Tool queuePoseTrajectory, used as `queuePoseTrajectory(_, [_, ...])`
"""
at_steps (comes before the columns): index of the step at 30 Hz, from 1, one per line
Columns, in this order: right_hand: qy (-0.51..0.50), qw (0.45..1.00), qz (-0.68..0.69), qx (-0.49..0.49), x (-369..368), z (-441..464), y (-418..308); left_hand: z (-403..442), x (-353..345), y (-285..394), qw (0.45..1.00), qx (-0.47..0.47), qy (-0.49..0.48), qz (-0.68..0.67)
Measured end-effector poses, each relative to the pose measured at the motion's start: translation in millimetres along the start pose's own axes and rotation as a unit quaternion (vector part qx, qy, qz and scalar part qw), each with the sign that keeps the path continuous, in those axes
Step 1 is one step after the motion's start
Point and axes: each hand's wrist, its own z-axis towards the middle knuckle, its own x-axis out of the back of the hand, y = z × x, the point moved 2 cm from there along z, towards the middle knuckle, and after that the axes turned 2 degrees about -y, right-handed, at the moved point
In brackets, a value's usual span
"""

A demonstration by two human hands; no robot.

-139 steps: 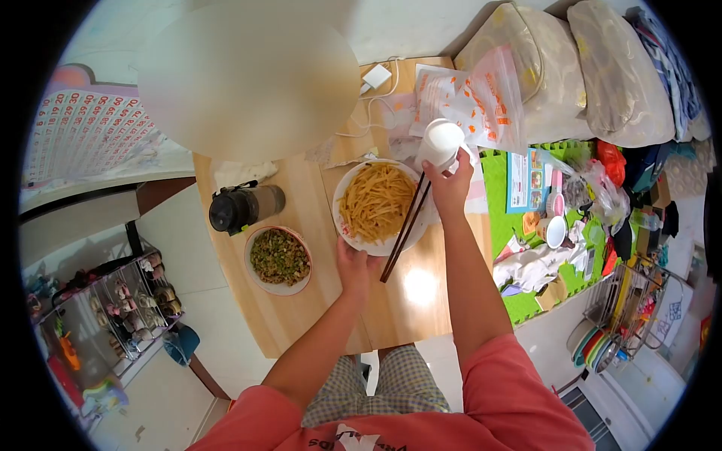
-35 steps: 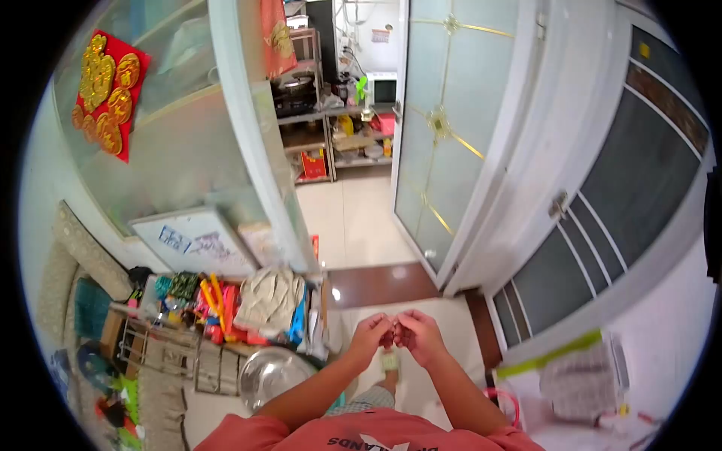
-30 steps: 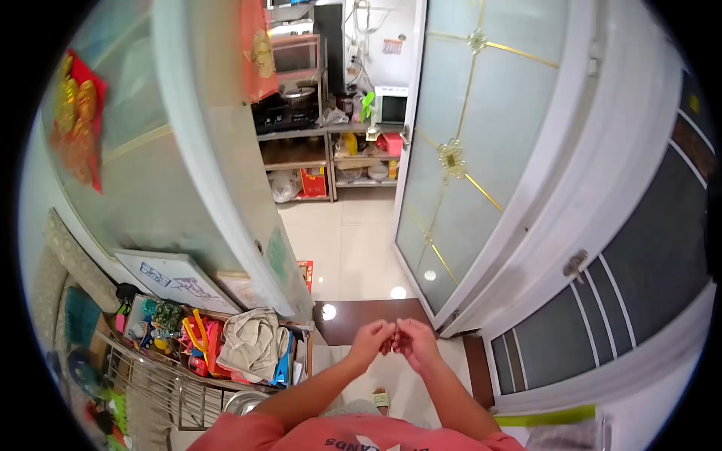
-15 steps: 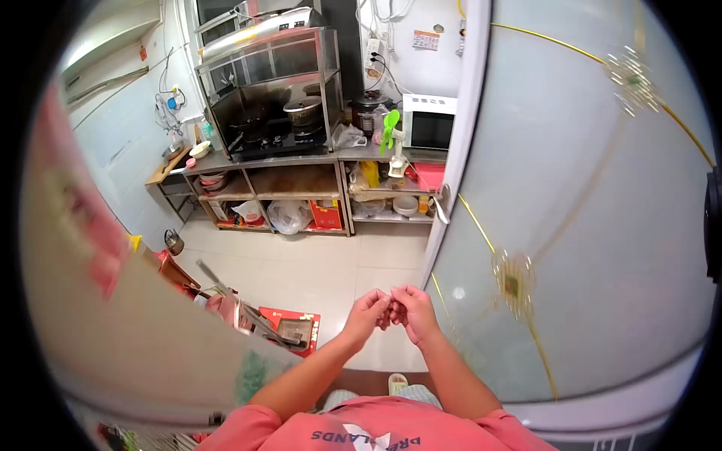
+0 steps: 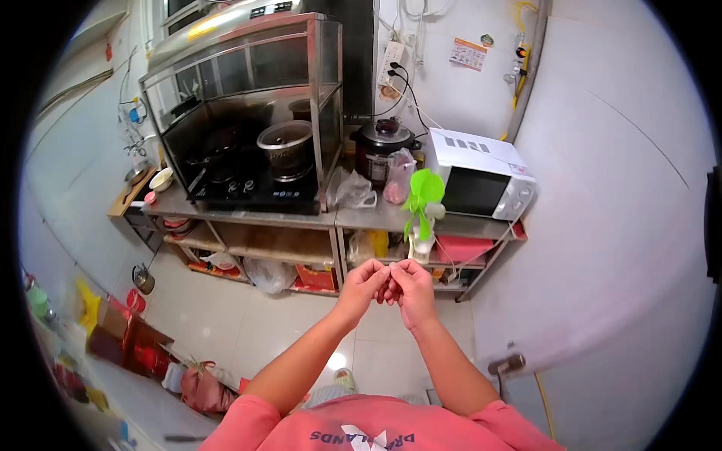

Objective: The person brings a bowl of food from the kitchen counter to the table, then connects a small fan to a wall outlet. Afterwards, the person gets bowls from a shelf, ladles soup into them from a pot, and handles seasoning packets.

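My left hand [image 5: 362,289] and my right hand [image 5: 413,292] are held together in front of my body, fingertips touching. Both are closed in a pinch with fingers curled; whatever lies between the fingertips, if anything, is too small to make out. Just beyond them, in line with the counter edge, stands a small fan [image 5: 423,197] with bright green blades and a white base. A white microwave [image 5: 481,161] sits to its right, and a dark electric pressure cooker [image 5: 383,146] is behind it.
On the left of the steel counter [image 5: 248,213], a gas stove [image 5: 248,188] carries a lidded pot [image 5: 286,150] inside a metal frame. A kettle [image 5: 143,279] and a reddish bag [image 5: 207,387] are on the floor at left. The door handle [image 5: 505,365] is at lower right.
I have moved forward through the doorway, so the counter, stove and microwave appear nearer. My hands remain pinched together; the glass door has passed out of view on the right.
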Motion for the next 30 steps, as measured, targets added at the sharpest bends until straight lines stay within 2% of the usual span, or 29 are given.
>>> queuePoseTrajectory(3, [0.033, 0.999, -0.027, 0.019, -4, 86, -23, 92, 26, 25, 1.0, 0.019, -0.019, -0.005])
queuePoseTrajectory(8, [-0.024, 0.987, -0.147, 0.062, 21, 244, -75, 255, 60, 37, 0.997, -0.031, -0.053, 0.043])
queuePoseTrajectory(11, [-0.017, 0.974, -0.201, 0.104, 30, 349, -103, 336, 82, 48, 0.998, -0.037, -0.027, 0.053])
queuePoseTrajectory(14, [-0.003, 0.969, -0.213, 0.128, 57, 465, -100, 414, 119, 45, 0.997, -0.03, 0.011, 0.068])
queuePoseTrajectory(16, [0.072, 0.897, -0.371, 0.228, 69, 538, -101, 462, 142, 45, 0.996, -0.022, 0.056, 0.06])
queuePoseTrajectory(17, [0.07, 0.896, -0.375, 0.228, 66, 564, -108, 483, 149, 48, 0.995, -0.029, 0.074, 0.055])
queuePoseTrajectory(19, [0.137, 0.825, -0.484, 0.259, 58, 609, -117, 525, 166, 52, 0.994, -0.034, 0.092, 0.052])
queuePoseTrajectory(20, [0.14, 0.826, -0.483, 0.255, 58, 633, -114, 549, 176, 49, 0.99, -0.051, 0.121, 0.043])
queuePoseTrajectory(22, [0.212, 0.735, -0.558, 0.323, 63, 682, -111, 591, 189, 48, 0.987, -0.068, 0.139, 0.037])
queuePoseTrajectory(24, [0.204, 0.731, -0.584, 0.288, 62, 724, -106, 625, 200, 44, 0.974, -0.063, 0.217, -0.027])
queuePoseTrajectory(27, [0.183, 0.733, -0.643, 0.121, 53, 766, -102, 667, 210, 38, 0.963, -0.082, 0.255, -0.027])
queuePoseTrajectory(28, [0.184, 0.732, -0.644, 0.122, 53, 772, -103, 678, 212, 35, 0.957, -0.096, 0.273, -0.019])
queuePoseTrajectory(30, [0.196, 0.671, -0.697, 0.16, 43, 765, -111, 696, 212, 31, 0.958, -0.09, 0.269, -0.034])
